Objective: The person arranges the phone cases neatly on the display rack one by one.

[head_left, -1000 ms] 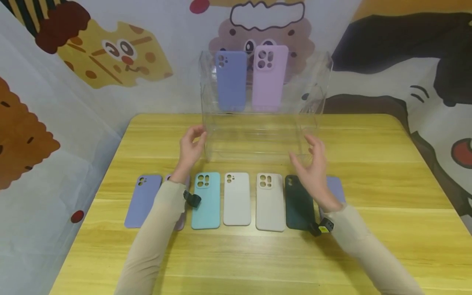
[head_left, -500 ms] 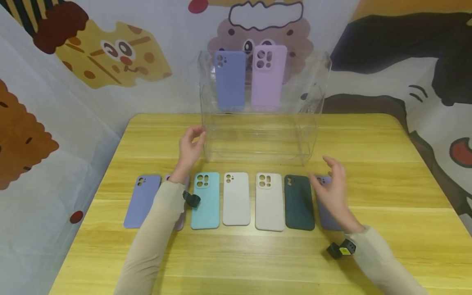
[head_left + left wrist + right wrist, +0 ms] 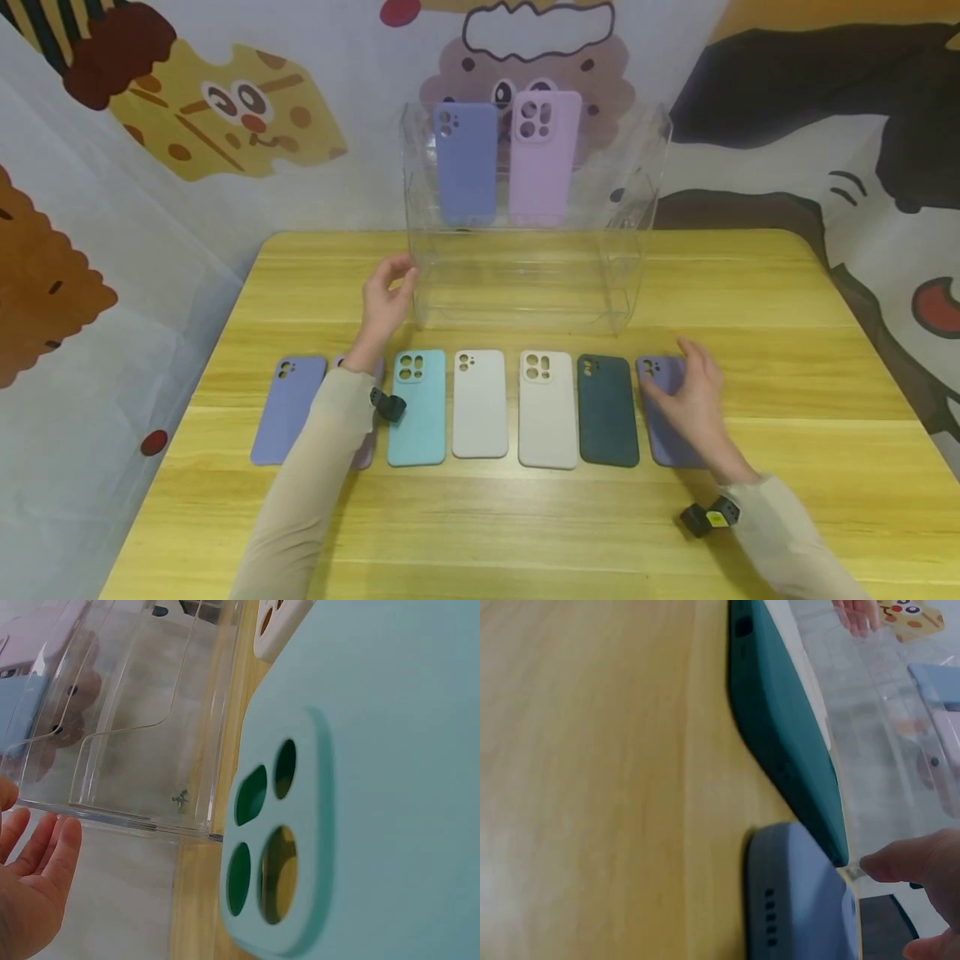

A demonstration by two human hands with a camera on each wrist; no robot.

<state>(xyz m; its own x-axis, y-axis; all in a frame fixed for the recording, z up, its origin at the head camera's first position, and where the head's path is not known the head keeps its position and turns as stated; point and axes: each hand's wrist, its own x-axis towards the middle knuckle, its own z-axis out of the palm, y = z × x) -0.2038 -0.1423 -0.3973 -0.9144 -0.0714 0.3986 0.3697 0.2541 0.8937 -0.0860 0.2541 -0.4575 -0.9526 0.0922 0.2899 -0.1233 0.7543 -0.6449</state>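
Observation:
A clear acrylic display stand (image 3: 525,321) stands on the table, holding a blue-purple phone case (image 3: 467,167) and a pink phone case (image 3: 545,167) on its upper tier. My left hand (image 3: 386,300) is at the stand's left side, fingers loosely bent; in the left wrist view its fingertips (image 3: 69,832) lie at the clear edge. Over the rightmost phone case, a purple-blue one (image 3: 663,433), my right hand (image 3: 696,404) hovers with thumb and fingers spread apart. Part of that case is hidden under the hand. Whether the hand touches it, I cannot tell.
Left of it in the row lie a dark green case (image 3: 607,412), a cream case (image 3: 549,417), a white case (image 3: 481,408), a turquoise case (image 3: 417,417), a light purple case (image 3: 365,450) partly under my left arm, and a blue-purple case (image 3: 285,417). A printed cloth hangs behind.
My right hand has moved from the stand's lower right corner, rightward and toward me, to over the rightmost phone case. My left hand has stayed at the stand's left side.

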